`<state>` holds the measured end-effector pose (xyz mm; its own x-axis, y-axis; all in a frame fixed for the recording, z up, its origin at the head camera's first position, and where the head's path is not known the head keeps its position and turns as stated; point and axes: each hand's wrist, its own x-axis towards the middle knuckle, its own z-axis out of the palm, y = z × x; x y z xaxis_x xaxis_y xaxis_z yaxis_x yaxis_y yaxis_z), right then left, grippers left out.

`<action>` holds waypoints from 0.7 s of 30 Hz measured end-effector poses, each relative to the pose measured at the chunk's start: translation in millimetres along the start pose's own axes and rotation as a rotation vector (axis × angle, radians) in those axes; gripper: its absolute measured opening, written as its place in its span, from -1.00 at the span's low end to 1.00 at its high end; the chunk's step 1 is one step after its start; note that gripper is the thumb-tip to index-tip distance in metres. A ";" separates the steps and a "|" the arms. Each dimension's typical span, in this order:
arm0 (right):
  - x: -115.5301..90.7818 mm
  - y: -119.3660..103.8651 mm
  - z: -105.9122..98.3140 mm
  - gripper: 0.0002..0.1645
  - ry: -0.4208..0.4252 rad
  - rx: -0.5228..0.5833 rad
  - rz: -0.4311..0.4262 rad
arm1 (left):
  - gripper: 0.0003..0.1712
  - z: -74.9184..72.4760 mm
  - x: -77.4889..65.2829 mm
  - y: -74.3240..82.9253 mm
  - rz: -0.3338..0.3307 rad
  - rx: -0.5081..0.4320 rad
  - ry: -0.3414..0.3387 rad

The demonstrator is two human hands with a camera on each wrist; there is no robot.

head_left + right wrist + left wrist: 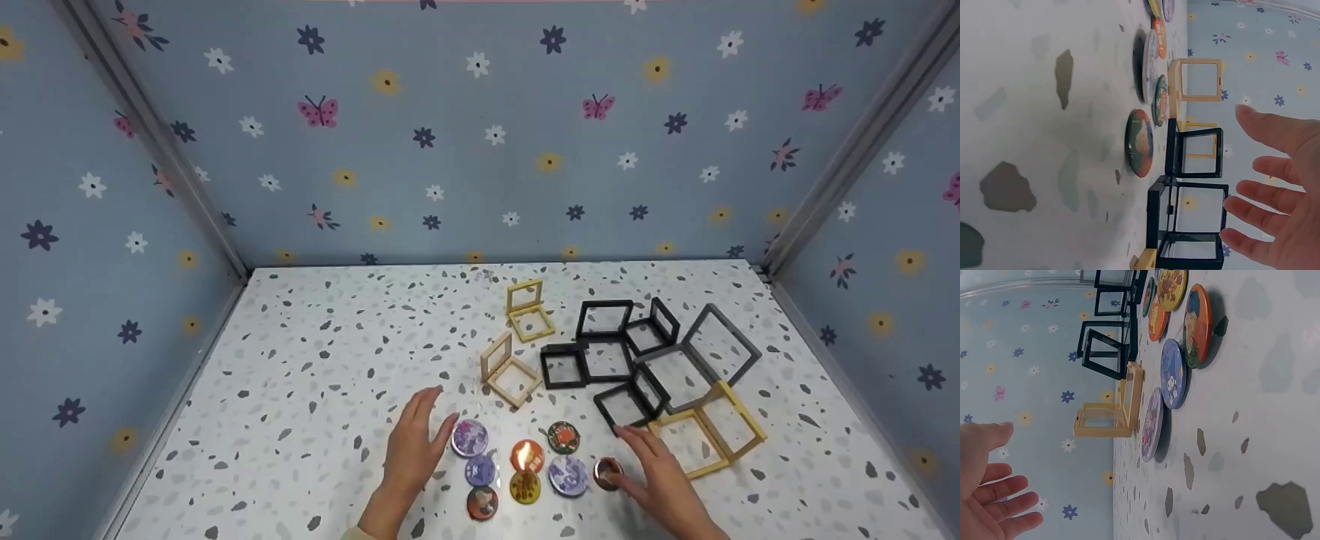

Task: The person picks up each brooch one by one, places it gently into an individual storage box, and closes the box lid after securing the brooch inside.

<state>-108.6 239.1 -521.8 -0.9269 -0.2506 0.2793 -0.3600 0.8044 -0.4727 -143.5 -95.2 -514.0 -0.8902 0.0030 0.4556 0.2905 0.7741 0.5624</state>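
Note:
My left hand (pixel 412 444) hovers just left of a cluster of round pin badges, its fingers extended and nothing in them. Nearest to it lies a purple-and-white badge (pixel 469 438), with a blue badge (pixel 480 471) and a dark badge with an orange picture (pixel 482 502) below. My right hand (pixel 660 472) is on the cluster's other side, fingers spread and holding nothing. Its thumb overlaps a small dark-rimmed badge (pixel 604 471) in the head view; the right wrist view shows that hand apart from the badge (pixel 1139 143). Between the hands lie an orange badge (pixel 527 455) and a yellow badge (pixel 525 487).
Several hinged display frames stand opened behind the badges: a pale wooden one (pixel 513 379), a yellow one (pixel 531 322), black ones (pixel 604 360), a grey one (pixel 679 375) and a larger yellow one (pixel 694 442). Flower-patterned walls (pixel 480 150) enclose the speckled table (pixel 300 375).

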 end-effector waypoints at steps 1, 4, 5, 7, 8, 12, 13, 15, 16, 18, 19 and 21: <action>-0.1 0.3 0.9 -0.26 -0.015 0.000 0.001 | -0.51 2.1 0.7 -0.6 -0.003 -0.004 0.005; -0.1 1.5 3.2 -0.26 -0.071 -0.008 0.005 | -0.54 8.7 3.4 -3.1 0.004 -0.022 0.031; 0.0 1.8 3.6 -0.26 -0.091 -0.011 0.002 | -0.56 10.9 4.5 -4.0 0.009 -0.033 0.042; 0.4 3.6 4.7 -0.25 -0.118 -0.019 -0.017 | -0.58 15.5 7.2 -5.5 0.025 -0.053 0.064; 0.6 4.6 5.2 -0.24 -0.128 -0.022 -0.031 | -0.59 17.9 8.7 -6.2 0.033 -0.061 0.074; 1.9 9.3 6.5 -0.22 -0.179 -0.012 -0.060 | -0.63 25.6 15.2 -6.4 0.039 -0.087 0.086; 2.4 10.1 6.8 -0.22 -0.198 -0.009 -0.055 | -0.63 27.1 17.0 -6.2 0.034 -0.095 0.084; 3.3 11.4 7.1 -0.22 -0.234 -0.001 -0.034 | -0.64 30.4 20.7 -6.2 0.020 -0.111 0.072; 3.8 12.0 7.5 -0.21 -0.249 0.000 -0.026 | -0.65 32.1 22.5 -6.4 0.014 -0.124 0.069; 4.4 12.9 7.9 -0.21 -0.271 -0.009 -0.020 | -0.66 35.5 26.2 -6.9 0.001 -0.146 0.066; 4.5 13.3 8.3 -0.21 -0.276 -0.012 -0.020 | -0.66 37.5 27.8 -7.5 -0.004 -0.156 0.064; 4.8 14.2 9.5 -0.20 -0.286 -0.022 -0.026 | -0.66 41.6 30.9 -9.0 -0.011 -0.168 0.058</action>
<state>-119.2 244.2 -535.1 -0.9108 -0.4106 0.0426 -0.3846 0.8064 -0.4493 -188.3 -75.7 -533.7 -0.8733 -0.0458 0.4851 0.3393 0.6575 0.6728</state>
